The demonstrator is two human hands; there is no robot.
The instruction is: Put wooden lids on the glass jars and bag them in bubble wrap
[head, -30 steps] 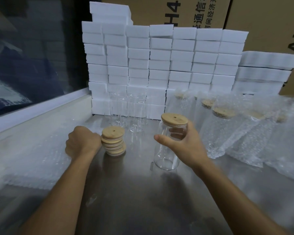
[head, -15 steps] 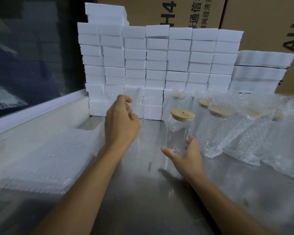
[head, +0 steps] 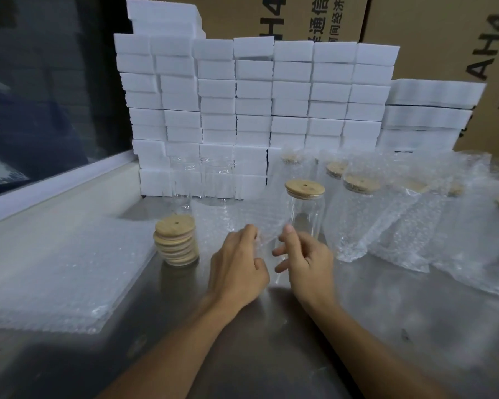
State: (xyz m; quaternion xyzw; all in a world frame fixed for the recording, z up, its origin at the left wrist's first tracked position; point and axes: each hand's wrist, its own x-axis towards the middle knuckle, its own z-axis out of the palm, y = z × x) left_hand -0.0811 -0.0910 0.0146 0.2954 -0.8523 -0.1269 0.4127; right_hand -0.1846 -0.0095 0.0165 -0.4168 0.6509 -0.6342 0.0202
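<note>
Head view: left hand [head: 236,263] and right hand [head: 306,260] pinch bubble-wrap bag [head: 236,220] mouth, near centre. Lidded glass jar [head: 306,214] stands upright just beyond. Best practice, judging here: spread mouth wide before sliding jar inside.

2 bare forearms, entering from 6 o'clock, no sleeves in view. Bare left hand [head: 236,269] at 11 o'clock of frame centre-bottom, bare right hand [head: 307,263] at 1 o'clock. No gloves, rings, watch or wristbands seen.
</note>
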